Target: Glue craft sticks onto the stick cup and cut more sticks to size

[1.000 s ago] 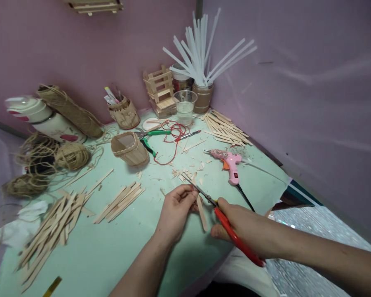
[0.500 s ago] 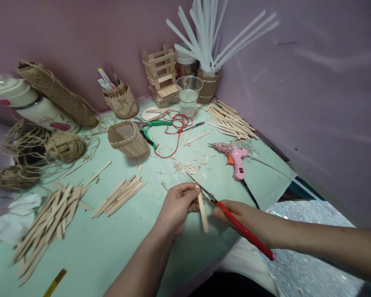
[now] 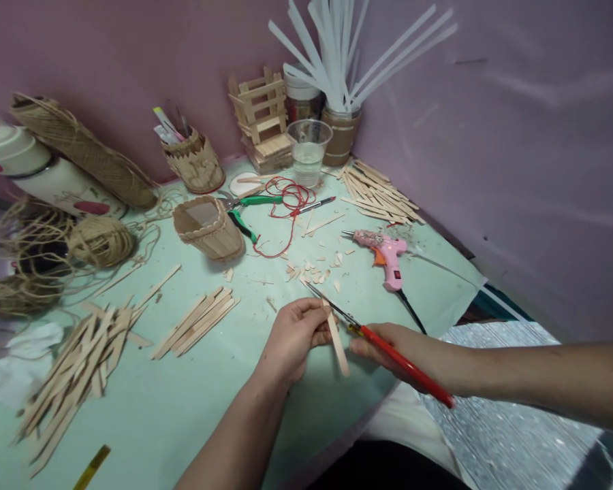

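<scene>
Between the thumb and fingers of my left hand (image 3: 301,330) is a wooden craft stick (image 3: 338,345), its rounded lower end pointing toward me. My right hand (image 3: 388,347) is closed around red-handled snips (image 3: 401,364). Their blades reach across the upper end of the stick, beside my left fingertips, and look slightly apart. Small wood offcuts (image 3: 309,272) lie scattered just beyond the blade tips. The lower handle of the snips is mostly hidden by my right hand.
A pink glue gun (image 3: 383,252) lies at the right. Craft sticks (image 3: 82,374) are piled on the left, with a smaller bunch (image 3: 197,323) nearby. Behind stand a stick-covered pot (image 3: 212,231), green-handled pliers (image 3: 258,200) and a plastic cup of water (image 3: 308,156). Twine balls (image 3: 102,241) sit far left.
The view has shifted slightly. The blades of the snips look a little farther apart at the stick's upper end. Both hands keep their hold.
</scene>
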